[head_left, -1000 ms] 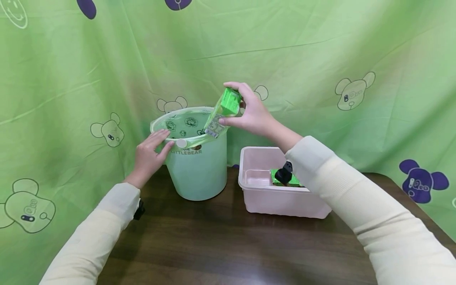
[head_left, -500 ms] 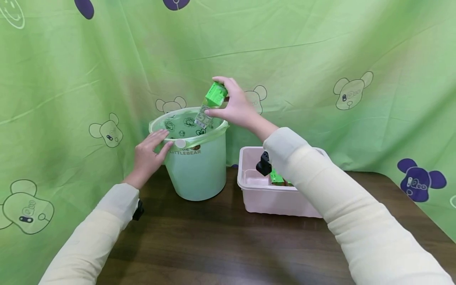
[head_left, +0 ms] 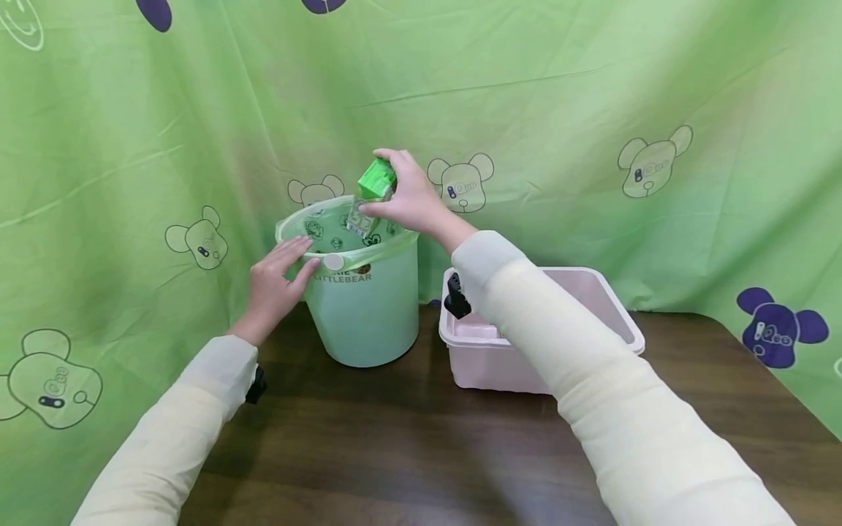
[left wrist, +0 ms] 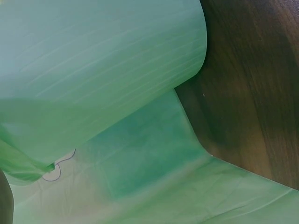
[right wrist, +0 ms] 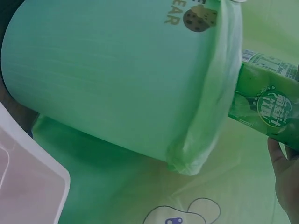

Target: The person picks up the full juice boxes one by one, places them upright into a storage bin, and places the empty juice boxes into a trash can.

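Observation:
My right hand (head_left: 411, 196) grips a green drink carton (head_left: 378, 180) and holds it tilted, its lower end inside the mouth of a mint-green bin (head_left: 362, 314). In the right wrist view the carton (right wrist: 266, 100) shows white lettering and passes behind the bin's rim. A thin light-green bag with dark printed drawings lines the bin, its edge folded over the rim (head_left: 388, 248). On the near left of that rim rests my left hand (head_left: 276, 285), fingers and thumb extended and spread apart. Mostly bin wall (left wrist: 103, 60) fills the left wrist view.
A pale pink tub (head_left: 612, 307) stands right of the bin, partly hidden by my right sleeve (head_left: 559, 343). Both containers are on a dark wooden table (head_left: 368, 446). A green curtain (head_left: 526, 73) with bear drawings hangs behind and to the left.
My right hand has carried the carton leftward, from the bin's right rim to over its opening, and slightly down in the last half second. The left hand has stayed at the rim.

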Motion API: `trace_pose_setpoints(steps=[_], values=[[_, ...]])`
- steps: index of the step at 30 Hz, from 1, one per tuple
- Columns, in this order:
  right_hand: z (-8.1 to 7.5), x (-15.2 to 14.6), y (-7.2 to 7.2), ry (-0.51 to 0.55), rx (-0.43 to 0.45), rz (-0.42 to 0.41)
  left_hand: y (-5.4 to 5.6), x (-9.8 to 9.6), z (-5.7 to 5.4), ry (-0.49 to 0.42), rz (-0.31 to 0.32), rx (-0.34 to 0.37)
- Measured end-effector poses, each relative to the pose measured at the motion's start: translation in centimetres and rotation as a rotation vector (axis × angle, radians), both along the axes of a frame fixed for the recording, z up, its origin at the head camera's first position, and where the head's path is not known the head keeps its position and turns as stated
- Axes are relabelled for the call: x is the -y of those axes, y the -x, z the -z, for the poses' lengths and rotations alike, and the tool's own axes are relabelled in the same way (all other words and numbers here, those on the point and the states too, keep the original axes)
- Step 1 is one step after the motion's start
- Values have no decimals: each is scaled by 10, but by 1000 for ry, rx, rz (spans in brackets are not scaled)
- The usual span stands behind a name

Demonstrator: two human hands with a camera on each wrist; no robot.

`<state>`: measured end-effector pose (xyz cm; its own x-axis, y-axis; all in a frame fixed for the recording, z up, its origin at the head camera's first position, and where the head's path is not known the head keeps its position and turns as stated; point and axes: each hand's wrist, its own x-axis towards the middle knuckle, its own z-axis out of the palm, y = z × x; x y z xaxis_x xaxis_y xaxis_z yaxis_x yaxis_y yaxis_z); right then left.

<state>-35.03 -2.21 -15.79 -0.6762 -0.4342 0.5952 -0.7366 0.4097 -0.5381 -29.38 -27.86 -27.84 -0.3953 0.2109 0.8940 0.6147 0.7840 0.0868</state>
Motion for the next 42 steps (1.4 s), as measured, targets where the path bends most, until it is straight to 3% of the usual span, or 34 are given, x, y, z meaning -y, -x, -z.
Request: trace_pose_setpoints(steps=[17, 33, 42], values=[[16, 10, 10, -88, 118, 84, 1, -3, 0, 1, -6, 16], [25, 22, 10, -205, 121, 80, -3, -2, 0, 0, -10, 17], [28, 23, 9, -218, 124, 75, -4, -3, -1, 7, -20, 36]])
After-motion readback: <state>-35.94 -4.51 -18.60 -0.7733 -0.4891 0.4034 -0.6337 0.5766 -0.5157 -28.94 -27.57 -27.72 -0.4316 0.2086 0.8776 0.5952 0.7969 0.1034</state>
